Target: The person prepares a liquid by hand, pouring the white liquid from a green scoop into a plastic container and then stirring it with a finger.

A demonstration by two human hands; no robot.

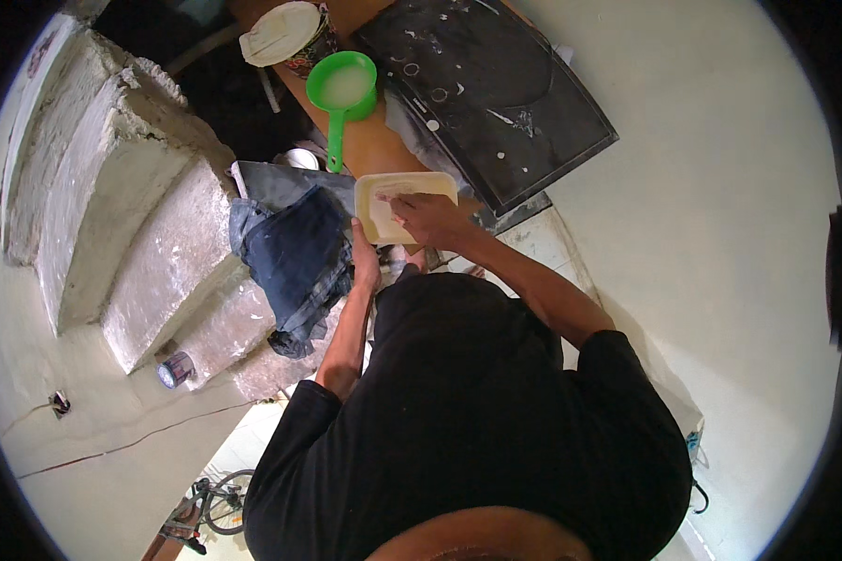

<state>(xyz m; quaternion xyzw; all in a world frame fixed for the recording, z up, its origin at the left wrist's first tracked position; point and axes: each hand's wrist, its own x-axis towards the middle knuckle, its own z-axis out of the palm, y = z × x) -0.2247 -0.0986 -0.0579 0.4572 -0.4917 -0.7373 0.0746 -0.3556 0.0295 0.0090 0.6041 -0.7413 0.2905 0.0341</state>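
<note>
A shallow cream-coloured tray (372, 229) with rounded corners is in front of me. My left hand (366, 260) grips its left near edge, the thumb along the side. Over the inside of the tray, my right hand (428, 221) has its fingers bent together and pointing left. They are at a pale, streaky patch in the tray; whether they pinch anything is too small to make out. Beyond the tray stands a green dipper (369, 101) with whitish liquid in it, its handle toward me. Dark blue cloth (299, 252) hangs to the left of my left hand.
A dark flat panel (496, 103) with white spots lies beyond, on an orange-brown surface (374, 140). A patterned bucket with a pale lid (281, 34) stands at the far left. Rough plaster-stained steps (150, 224) rise on the left, with a jar (175, 370) beside them. A pale wall (720, 187) is right.
</note>
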